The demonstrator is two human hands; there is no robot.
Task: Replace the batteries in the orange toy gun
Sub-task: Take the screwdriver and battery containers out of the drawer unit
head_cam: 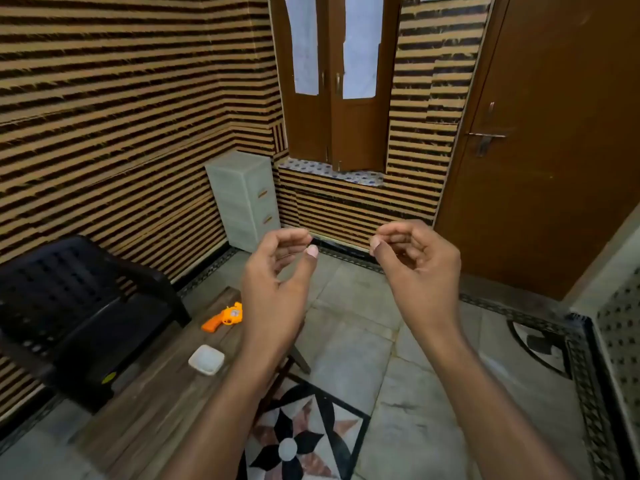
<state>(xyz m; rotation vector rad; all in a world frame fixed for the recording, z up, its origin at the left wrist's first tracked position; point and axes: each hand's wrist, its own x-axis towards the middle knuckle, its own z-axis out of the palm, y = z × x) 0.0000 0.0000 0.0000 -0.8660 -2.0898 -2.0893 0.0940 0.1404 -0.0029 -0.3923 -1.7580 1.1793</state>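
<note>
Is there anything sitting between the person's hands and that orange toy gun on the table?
Nothing visible. The toy gun lies in the open on the wooden table, with the left hand raised just right of it.

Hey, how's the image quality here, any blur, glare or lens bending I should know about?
Head view: wide-angle bending bows the striped wall and brown wooden door; lighting is soft and even, no strong glare; the small orange plastic toy gun and white square dish look slightly soft.
</note>
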